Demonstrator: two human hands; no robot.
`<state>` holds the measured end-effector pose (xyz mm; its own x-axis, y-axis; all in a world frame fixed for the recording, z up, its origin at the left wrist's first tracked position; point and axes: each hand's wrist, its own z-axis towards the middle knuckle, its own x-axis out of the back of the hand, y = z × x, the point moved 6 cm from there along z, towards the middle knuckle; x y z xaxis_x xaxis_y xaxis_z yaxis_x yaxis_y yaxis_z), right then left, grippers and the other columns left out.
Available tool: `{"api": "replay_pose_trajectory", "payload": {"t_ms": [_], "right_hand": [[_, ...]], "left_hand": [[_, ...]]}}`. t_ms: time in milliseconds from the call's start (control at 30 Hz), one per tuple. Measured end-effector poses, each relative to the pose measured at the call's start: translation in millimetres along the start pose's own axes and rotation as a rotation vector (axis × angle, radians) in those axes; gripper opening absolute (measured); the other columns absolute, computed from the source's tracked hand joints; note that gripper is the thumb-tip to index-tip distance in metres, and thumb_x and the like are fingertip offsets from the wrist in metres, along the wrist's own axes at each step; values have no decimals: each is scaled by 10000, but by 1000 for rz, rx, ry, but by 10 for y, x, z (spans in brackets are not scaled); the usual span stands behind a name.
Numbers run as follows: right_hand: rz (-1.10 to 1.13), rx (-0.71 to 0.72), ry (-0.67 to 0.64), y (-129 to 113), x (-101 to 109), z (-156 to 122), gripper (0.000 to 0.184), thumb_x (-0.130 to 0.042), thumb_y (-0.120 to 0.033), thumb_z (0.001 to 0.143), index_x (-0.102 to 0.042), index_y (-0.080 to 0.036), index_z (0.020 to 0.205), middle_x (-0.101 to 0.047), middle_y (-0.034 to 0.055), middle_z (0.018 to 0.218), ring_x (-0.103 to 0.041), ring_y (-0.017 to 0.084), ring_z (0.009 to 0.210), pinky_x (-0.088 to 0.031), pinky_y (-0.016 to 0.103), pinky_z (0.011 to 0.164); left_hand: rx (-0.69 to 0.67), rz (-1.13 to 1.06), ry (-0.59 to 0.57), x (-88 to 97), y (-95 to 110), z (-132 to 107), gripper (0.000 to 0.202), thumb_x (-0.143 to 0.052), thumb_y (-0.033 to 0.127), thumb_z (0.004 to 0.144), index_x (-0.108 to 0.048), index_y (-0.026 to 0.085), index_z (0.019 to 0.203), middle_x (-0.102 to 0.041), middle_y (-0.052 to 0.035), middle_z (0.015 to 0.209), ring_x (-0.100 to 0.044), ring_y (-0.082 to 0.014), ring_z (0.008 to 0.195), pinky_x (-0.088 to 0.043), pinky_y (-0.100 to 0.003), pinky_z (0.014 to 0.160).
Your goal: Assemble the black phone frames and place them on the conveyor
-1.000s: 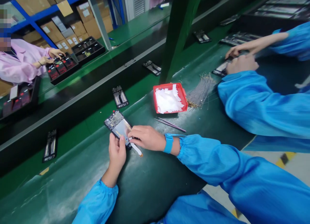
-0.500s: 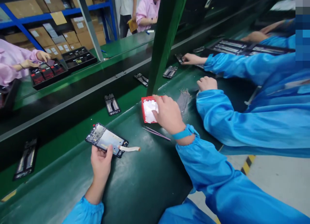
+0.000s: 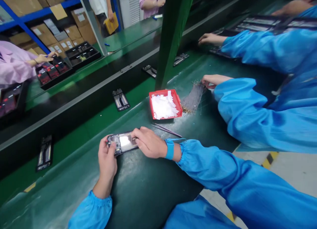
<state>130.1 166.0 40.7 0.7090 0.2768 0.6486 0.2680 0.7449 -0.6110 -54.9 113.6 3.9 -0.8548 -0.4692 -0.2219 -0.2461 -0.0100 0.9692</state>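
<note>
An opened phone lies level between my two hands, its bare inner side turned up, with a circuit board at the left and a shiny metal panel in the middle. My left hand is closed on the left end, thumb on top. At the right end, my right hand has its fingers curled over the phone and covers that part; the pale ribbon cable is hidden. Just beyond my right hand lie tweezers. Farther off stands a red tray holding white paper slips.
Thin grey cables lie bundled beside the tray, near the hand of a co-worker in blue. Several opened phones, one a phone at mid-belt, lie along the green strip. A green post rises behind the tray. People in pink work across.
My right hand has moved from the red tray, left and down onto the phone. The phone has turned more level. A co-worker's hand has shifted to the grey cables.
</note>
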Motion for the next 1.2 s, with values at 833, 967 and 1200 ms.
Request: {"api": "replay_pose_trajectory", "payload": {"t_ms": [833, 967, 1200], "right_hand": [[-299, 221, 143, -201, -15, -45, 192, -551, -189, 1040, -720, -125, 1109, -746, 92, 966, -604, 216, 860, -427, 389, 743], [-318, 242, 147, -241, 12, -40, 196, -542, -184, 1044, -716, -110, 1096, -746, 91, 954, -603, 214, 852, -424, 380, 739], [-343, 218, 106, -217, -38, -45, 240, -491, -230, 1076, -711, -141, 1114, -742, 87, 945, -605, 209, 849, -422, 374, 736]], "left_hand": [[47, 264, -182, -131, -69, -155, 528, -848, 413, 769, -637, 214, 1210, -721, -45, 1000, -753, -202, 794, -681, -328, 550], [59, 245, -160, -113, -106, -155, 519, -853, 417, 765, -652, 208, 1194, -734, -47, 991, -754, -200, 769, -676, -323, 539], [106, 182, -109, -116, -111, -172, 517, -857, 414, 759, -665, 193, 1184, -738, -46, 954, -731, -176, 732, -666, -302, 533]]}}
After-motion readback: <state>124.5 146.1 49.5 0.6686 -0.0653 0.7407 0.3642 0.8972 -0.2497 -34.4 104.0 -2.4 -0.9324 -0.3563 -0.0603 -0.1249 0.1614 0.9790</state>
